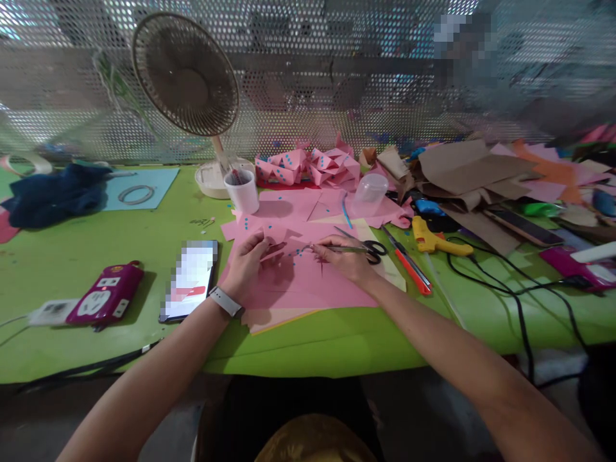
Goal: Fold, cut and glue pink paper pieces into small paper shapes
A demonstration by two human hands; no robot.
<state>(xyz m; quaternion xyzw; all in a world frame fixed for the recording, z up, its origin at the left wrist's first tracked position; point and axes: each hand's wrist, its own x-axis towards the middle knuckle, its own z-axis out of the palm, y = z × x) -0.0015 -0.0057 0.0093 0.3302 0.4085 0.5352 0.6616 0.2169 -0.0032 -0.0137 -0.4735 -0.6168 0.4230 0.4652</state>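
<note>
My left hand (249, 256), with a watch (225, 301) on its wrist, pinches a small folded piece of pink paper (273, 255). In my right hand (341, 258) is a thin metal tool that looks like tweezers (356, 248), its bent tip pointing left towards the folded paper. Several tiny blue dots (297, 252) lie near the tip. Both hands are over a stack of pink paper sheets (308, 289). Black-handled scissors (374, 251) rest partly behind my right hand.
Behind the sheets are dotted pink paper shapes (283, 168), a white cup (243, 192), a clear plastic cup (370, 189) and a fan (187, 77). On the right lie a red cutter knife (412, 271), a yellow glue gun (433, 239) and cables. Left stand a phone (192, 282) and purple power strip (108, 292).
</note>
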